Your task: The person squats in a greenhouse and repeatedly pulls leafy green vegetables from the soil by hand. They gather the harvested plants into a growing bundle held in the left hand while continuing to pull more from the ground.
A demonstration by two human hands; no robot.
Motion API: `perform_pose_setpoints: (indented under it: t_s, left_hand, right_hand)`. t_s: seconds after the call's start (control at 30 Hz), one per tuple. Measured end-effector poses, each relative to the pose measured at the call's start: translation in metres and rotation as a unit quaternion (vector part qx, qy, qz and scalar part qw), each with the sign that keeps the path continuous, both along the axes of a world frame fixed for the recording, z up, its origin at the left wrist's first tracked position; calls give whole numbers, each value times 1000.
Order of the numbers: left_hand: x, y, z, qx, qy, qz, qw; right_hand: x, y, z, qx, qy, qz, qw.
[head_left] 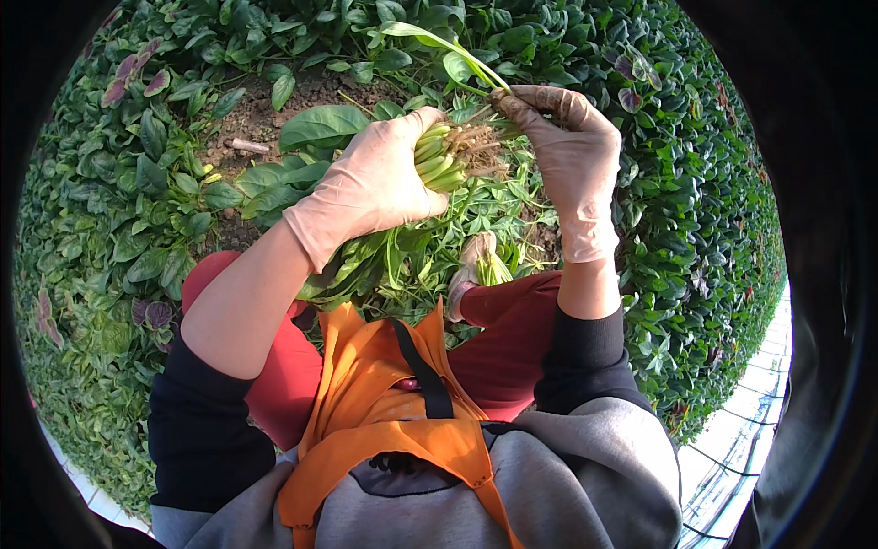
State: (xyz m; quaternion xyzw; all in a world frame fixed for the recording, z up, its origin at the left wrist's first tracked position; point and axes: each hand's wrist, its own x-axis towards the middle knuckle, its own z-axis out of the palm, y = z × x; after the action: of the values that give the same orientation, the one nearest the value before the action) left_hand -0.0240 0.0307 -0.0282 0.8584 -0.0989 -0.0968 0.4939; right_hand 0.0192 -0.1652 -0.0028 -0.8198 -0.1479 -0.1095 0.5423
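My left hand point(370, 178), in a thin pale glove, is wrapped round a bunch of leafy greens point(437, 157). Its pale green stem ends and brown roots point right, toward my other hand, and its leaves hang down below my left wrist. My right hand point(581, 165), gloved too and soiled at the fingertips, pinches a single leafy green point(471, 62) near its root end. That plant's thin stems stretch up and to the left, above the bunch. The fingertips are close beside the bunch's roots; whether they touch is hard to tell.
Dense leafy plants point(677, 220) grow on all sides. A patch of bare soil point(261, 119) lies at the upper left with a short stick point(247, 145) on it. Below my hands are my shoe point(468, 274) and an orange apron point(366, 366). White sheeting point(745, 403) borders the right.
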Motion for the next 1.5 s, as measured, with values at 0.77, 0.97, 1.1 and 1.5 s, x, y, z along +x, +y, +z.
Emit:
perform_pose_setpoints:
  t_s: [0.77,0.97,1.1,1.5]
  left_hand:
    - [4,6,-5,-207,168,31,963]
    - [3,5,-4,-175,153,30,972]
    - [1,8,8,-243,159,31,956]
    - [-3,12,21,-349,153,-20,924]
  right_hand:
    - [10,-19,9,68,179,68,979]
    - [10,-30,6,67,184,94,976]
    - [17,-25,5,169,121,0,978]
    - [13,-6,2,389,121,124,905]
